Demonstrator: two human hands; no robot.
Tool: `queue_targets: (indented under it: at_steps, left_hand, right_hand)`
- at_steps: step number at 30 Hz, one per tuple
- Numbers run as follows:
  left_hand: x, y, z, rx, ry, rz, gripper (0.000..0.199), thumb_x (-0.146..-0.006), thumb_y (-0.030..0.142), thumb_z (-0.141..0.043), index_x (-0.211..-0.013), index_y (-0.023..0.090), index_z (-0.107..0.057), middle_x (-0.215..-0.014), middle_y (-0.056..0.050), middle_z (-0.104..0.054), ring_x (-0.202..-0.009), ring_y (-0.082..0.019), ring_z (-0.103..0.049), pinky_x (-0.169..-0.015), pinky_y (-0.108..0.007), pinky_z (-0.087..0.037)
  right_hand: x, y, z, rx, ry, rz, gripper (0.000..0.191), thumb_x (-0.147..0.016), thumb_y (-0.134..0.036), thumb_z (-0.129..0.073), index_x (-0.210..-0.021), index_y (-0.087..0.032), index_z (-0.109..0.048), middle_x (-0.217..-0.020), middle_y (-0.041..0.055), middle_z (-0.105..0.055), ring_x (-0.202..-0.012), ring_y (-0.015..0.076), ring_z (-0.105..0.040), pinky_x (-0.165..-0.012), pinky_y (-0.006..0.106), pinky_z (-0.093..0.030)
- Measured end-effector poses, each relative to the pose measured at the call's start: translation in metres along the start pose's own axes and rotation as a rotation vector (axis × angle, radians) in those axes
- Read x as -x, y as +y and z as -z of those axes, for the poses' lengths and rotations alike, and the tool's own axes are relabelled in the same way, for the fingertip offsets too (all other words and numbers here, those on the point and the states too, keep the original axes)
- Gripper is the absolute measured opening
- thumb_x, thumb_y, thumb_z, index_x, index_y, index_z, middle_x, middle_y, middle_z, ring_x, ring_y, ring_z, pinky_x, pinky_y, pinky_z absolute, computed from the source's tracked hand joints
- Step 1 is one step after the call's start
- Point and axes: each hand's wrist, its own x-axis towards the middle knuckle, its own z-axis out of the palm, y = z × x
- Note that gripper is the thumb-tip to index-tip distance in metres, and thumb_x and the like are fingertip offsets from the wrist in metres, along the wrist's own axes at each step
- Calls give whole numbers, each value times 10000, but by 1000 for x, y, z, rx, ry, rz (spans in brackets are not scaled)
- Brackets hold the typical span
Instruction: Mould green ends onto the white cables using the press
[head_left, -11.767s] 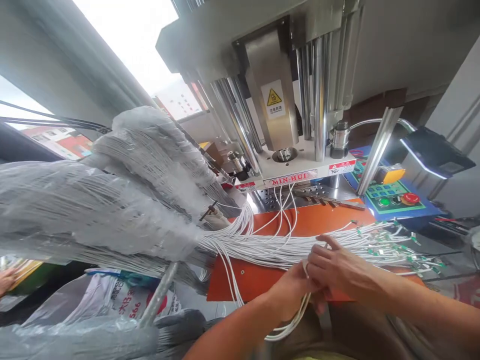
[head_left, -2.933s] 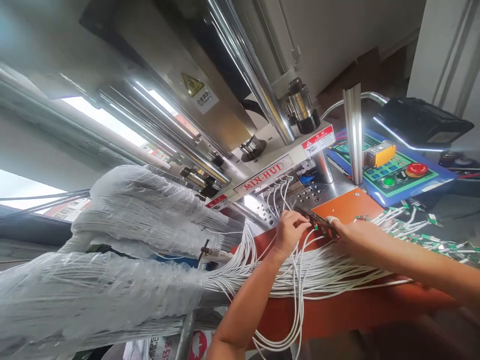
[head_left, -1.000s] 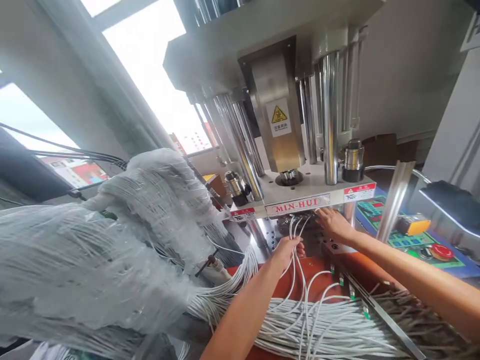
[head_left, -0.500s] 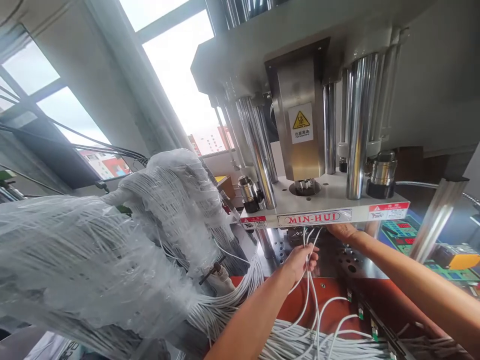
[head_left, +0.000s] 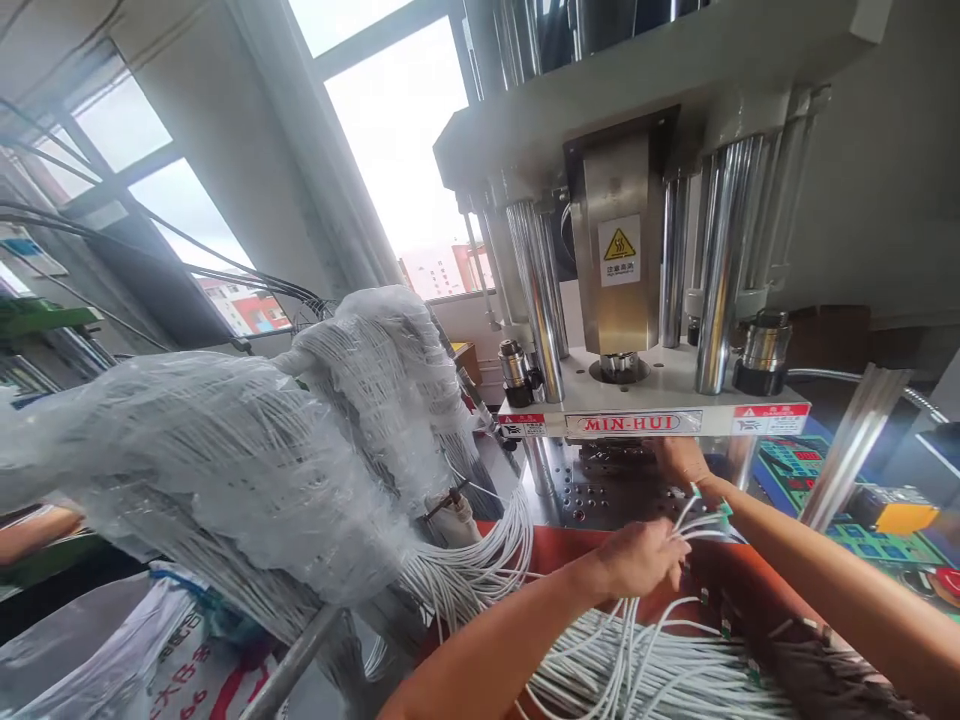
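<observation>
My left hand (head_left: 643, 560) is closed around several white cables (head_left: 697, 527), whose ends carry small green connectors and point up to the right. It is in front of the press, over a red surface. My right hand (head_left: 679, 462) reaches under the press's front plate (head_left: 709, 421), beside a dark metal mold (head_left: 615, 456); its fingers are hidden there. More white cables (head_left: 600, 650) lie in a thick bundle beneath my left forearm. Other cable ends with green tips rest in a row on the red surface.
Plastic-wrapped bundles of white cables (head_left: 255, 450) hang over a rack on the left. Steel columns (head_left: 534, 300) flank the press head, which bears a heat-warning label (head_left: 620, 249). A control panel (head_left: 814, 470) stands on the right. Another person's arm (head_left: 37, 530) shows at the far left.
My left hand has come back from the press and to the right, bringing cable ends out from under the front plate. My right hand stays beneath it. The camera view has shifted slightly.
</observation>
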Motion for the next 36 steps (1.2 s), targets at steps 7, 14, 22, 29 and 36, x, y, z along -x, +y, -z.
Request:
queue_targets:
  at_steps: [7,14,22,29,36]
  left_hand:
    - [102,24,157,-805,817,161,188,-856,372,-578,-860,205,-665,-802,-53,-671,-731,-189,-590,-656,-259,-366]
    - [124,30,242,-990,859,869,494,-828,550,-554,-824,72,-679,-885,-239,-675,-871,-352,-634,-687,-349,-421]
    - [78,45,61,-653,315,-343,291,-842,320,-619,-1119,238,-655,-1057,-87,-682,-1077,-257,-569,-944,-351,-427]
    - [-25,-7,3,-722,-97,-517,533,-747,211,-721,-1256,248,-565,-1353,-88,-537,-1327,-274,-385,-1085,-433,-337]
    - [-28,-9,13,-795,-157,-619,396,-758,237,-705,-1141,221,-606,-1131,-87,-631,-1103,-246,-532,-968,-346,-409]
  right_hand:
    - [116,12,44,-1,-61,-217,269,-952,-304,-360,-991,-179,-595,-846,105,-695,-791,276,-649,-634,356,-384]
    - [209,52,69,187,-125,-410,146,-926,-266,-426,-887,-201,-551,-853,133,-677,-815,303,-628,-631,369,-320]
    - [188,37,71,-23,-316,-377,189,-969,-270,-379,-908,-187,-537,-872,106,-657,-727,208,-591,-606,301,-280]
    - [168,19,39,18,-284,-311,171,-961,-243,-411,-991,-143,-546,-956,113,-628,-922,265,-561,-654,308,-322]
    - [173,8,47,27,-259,-320,201,-924,-236,-429,-1059,-168,-561,-1050,142,-595,-991,309,-522,-702,381,-404]
